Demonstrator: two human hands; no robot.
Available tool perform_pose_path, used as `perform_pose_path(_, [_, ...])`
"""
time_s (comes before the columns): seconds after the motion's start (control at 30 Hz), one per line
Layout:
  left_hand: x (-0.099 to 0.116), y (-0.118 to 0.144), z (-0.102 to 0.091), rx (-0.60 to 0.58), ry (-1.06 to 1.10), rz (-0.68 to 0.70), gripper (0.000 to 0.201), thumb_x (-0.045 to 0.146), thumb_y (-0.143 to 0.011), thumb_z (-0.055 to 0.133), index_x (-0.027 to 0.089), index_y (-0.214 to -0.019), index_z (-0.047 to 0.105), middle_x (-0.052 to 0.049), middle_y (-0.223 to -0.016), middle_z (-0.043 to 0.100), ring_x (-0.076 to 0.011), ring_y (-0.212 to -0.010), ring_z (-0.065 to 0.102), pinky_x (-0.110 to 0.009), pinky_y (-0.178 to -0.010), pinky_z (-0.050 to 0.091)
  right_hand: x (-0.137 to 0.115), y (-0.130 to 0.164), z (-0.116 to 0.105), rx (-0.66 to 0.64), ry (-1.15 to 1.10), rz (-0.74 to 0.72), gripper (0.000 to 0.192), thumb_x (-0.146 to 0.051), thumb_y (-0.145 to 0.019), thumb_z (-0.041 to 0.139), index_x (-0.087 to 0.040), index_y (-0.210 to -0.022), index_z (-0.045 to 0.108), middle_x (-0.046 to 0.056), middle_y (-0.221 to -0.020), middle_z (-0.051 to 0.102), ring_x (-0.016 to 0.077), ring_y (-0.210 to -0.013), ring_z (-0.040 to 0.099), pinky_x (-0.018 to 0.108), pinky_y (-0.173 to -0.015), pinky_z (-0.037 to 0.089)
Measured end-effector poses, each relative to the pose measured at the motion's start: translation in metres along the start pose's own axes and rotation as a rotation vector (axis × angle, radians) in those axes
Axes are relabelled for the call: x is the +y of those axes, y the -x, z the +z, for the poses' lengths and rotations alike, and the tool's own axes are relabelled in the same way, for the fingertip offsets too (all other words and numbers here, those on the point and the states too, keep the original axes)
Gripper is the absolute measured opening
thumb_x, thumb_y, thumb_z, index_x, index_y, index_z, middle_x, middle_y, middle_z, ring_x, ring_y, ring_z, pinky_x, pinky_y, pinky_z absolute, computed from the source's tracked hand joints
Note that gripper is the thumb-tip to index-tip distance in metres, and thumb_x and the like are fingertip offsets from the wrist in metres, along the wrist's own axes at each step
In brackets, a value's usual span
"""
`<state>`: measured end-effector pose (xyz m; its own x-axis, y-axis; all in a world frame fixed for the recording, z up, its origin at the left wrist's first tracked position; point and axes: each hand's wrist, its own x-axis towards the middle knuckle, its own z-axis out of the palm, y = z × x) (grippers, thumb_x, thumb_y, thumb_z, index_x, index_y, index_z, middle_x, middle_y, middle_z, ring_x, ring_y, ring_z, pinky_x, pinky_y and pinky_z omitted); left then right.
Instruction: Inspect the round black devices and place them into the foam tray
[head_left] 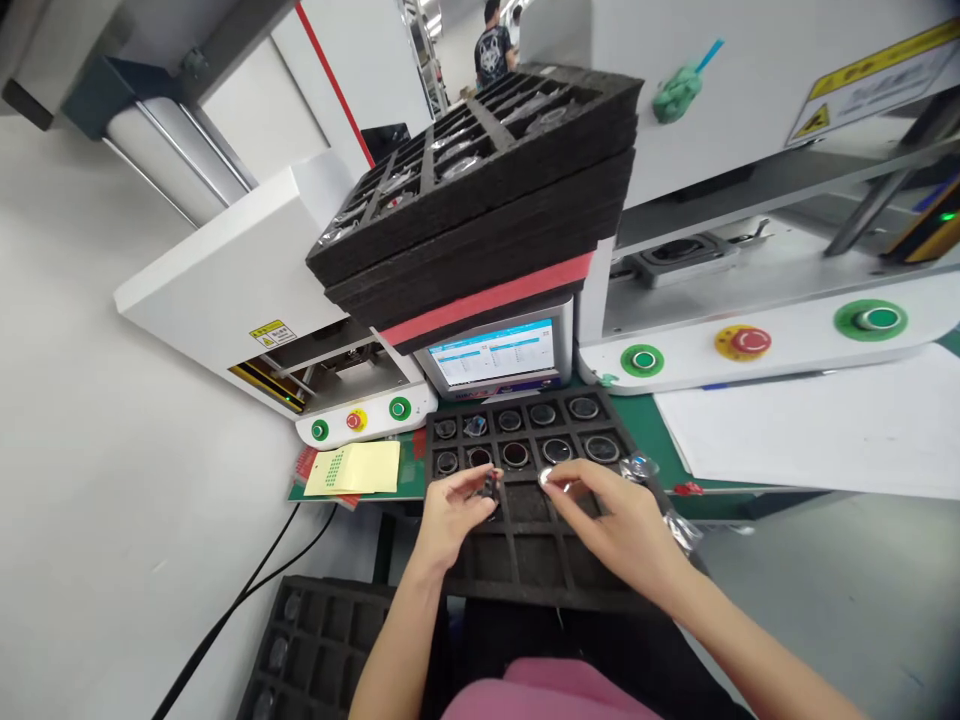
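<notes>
A small dark part (489, 487) is pinched in the left hand (450, 515) over the black foam tray (525, 560) on the table (652, 430). A shiny round piece (551, 480) is pinched by the right hand (622, 525), above the tray's middle row.

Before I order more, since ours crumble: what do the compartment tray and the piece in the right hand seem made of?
Compartment tray: likely black foam, matte, with thick, soft-edged dividers. Piece in the right hand: probably metal or glass, since it glints silver; too small to be sure.

Factory floor: white machines (247, 290) (emergency-stop buttons (742, 342)), stacked foam trays (487, 190).
</notes>
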<state>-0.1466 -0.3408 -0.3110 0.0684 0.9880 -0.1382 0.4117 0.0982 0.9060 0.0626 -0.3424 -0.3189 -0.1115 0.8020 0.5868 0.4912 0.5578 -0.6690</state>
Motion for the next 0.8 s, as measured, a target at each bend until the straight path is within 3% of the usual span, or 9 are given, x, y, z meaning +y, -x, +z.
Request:
perform_pose_path(0.07, [0.017, 0.015, 0.002, -0.084, 0.285, 0.030, 0.056, 0.050, -0.072, 0.074, 0.014, -0.115, 0.071, -0.015, -0.115, 0.072, -0.0256, -0.096, 0.070, -0.033, -0.077, 0.059, -0.017, 0.004, -0.004, 0.101, -0.106, -0.030, 0.009, -0.020, -0.096, 0.049, -0.021, -0.094, 0.058, 0.004, -0.085, 0.071, 0.0141, -0.072, 0.070, 0.023, -0.066, 0.056])
perform_pose_path(0.13, [0.032, 0.026, 0.006, -0.143, 0.577, 0.064, 0.049, 0.047, -0.069, 0.080, 0.019, -0.109, 0.075, -0.012, -0.110, 0.074, -0.0221, -0.089, 0.072, -0.028, -0.070, 0.059, -0.031, 0.005, -0.006, 0.159, -0.195, -0.054, 0.009, -0.014, -0.093, 0.053, -0.023, -0.094, 0.055, 0.003, -0.085, 0.070, 0.0147, -0.078, 0.070, 0.024, -0.071, 0.057])
perform_pose_path(0.23, [0.048, 0.036, 0.012, -0.212, 0.756, 0.094, 0.034, 0.038, -0.072, 0.081, 0.023, -0.103, 0.077, -0.008, -0.101, 0.077, -0.0170, -0.082, 0.072, -0.023, -0.068, 0.058, -0.045, 0.004, -0.007, 0.179, -0.359, -0.081, 0.019, -0.005, -0.087, 0.057, -0.022, -0.094, 0.056, 0.003, -0.083, 0.067, 0.0145, -0.078, 0.069, 0.025, -0.072, 0.057])
perform_pose_path(0.33, [0.055, 0.043, 0.014, -0.224, 0.680, 0.115, 0.028, 0.039, -0.078, 0.076, 0.022, -0.101, 0.077, -0.009, -0.100, 0.077, -0.0186, -0.084, 0.073, -0.024, -0.069, 0.059, -0.050, 0.004, -0.010, 0.155, -0.494, -0.069, 0.027, 0.003, -0.082, 0.058, -0.021, -0.094, 0.059, 0.003, -0.084, 0.067, 0.0136, -0.078, 0.068, 0.023, -0.070, 0.057])
perform_pose_path(0.47, [0.059, 0.053, 0.011, -0.061, 0.380, 0.291, 0.026, 0.038, -0.090, 0.063, 0.020, -0.103, 0.077, -0.012, -0.109, 0.074, -0.0229, -0.101, 0.070, -0.028, -0.072, 0.059, -0.051, 0.008, -0.011, 0.112, -0.533, -0.027, 0.029, 0.005, -0.081, 0.059, -0.021, -0.095, 0.059, 0.003, -0.086, 0.067, 0.0124, -0.080, 0.067, 0.022, -0.073, 0.057])
perform_pose_path(0.53, [0.060, 0.057, 0.009, -0.015, 0.235, 0.370, 0.031, 0.038, -0.096, 0.053, 0.019, -0.106, 0.075, -0.012, -0.106, 0.074, -0.0212, -0.097, 0.069, -0.027, -0.071, 0.059, -0.052, 0.009, -0.011, 0.115, -0.546, -0.029, 0.031, 0.006, -0.080, 0.060, -0.021, -0.096, 0.059, 0.003, -0.087, 0.067, 0.0122, -0.079, 0.068, 0.021, -0.072, 0.057])
perform_pose_path(0.7, [0.060, 0.061, 0.007, -0.013, 0.053, 0.465, 0.042, 0.041, -0.101, 0.038, 0.016, -0.109, 0.071, -0.009, -0.098, 0.074, -0.0184, -0.090, 0.069, -0.026, -0.072, 0.056, -0.061, 0.013, -0.011, 0.130, -0.615, 0.037, 0.036, 0.006, -0.078, 0.061, -0.021, -0.101, 0.060, 0.001, -0.086, 0.068, 0.0116, -0.079, 0.069, 0.019, -0.073, 0.058])
perform_pose_path(0.8, [0.063, 0.061, 0.006, -0.021, 0.001, 0.543, 0.045, 0.050, -0.097, 0.046, 0.015, -0.112, 0.070, -0.011, -0.101, 0.074, -0.0187, -0.090, 0.069, -0.029, -0.080, 0.055, -0.064, 0.015, -0.012, 0.122, -0.608, 0.095, 0.036, 0.006, -0.078, 0.061, -0.022, -0.101, 0.060, 0.001, -0.087, 0.067, 0.0109, -0.082, 0.068, 0.017, -0.076, 0.057])
